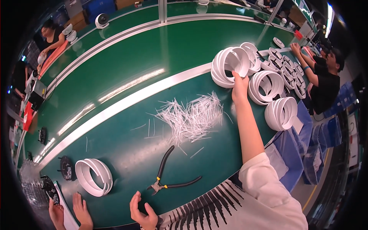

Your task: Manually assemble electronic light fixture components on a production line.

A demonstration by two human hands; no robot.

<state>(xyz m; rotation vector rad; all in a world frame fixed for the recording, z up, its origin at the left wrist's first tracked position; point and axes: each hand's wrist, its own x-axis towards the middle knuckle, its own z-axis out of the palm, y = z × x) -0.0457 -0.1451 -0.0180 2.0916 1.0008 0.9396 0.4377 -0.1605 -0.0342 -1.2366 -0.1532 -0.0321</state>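
Note:
My right hand (240, 88) reaches out over the green table and grips the rim of a white plastic ring (230, 65), one of a nested stack. The fingertips are partly hidden by the ring's wall. Close to the table's near edge, my left hand (143, 212) holds nothing, its thumb apart from loosely curved fingers. Diagonal cutting pliers (157, 186) with black and yellow handles lie spread beside it. A loose pile of thin white strips (191, 117) lies mid-table. More stacks of white rings (265, 87) stand right of my right hand.
At the lower left, a co-worker's hand (56, 214) holds a black round part (49, 189). Nearby stand another white ring (94, 177) and a black disc (66, 168). White-and-black round parts (287, 73) crowd the right end, beside a person in black (326, 76). Blue bins (287, 165) stand below.

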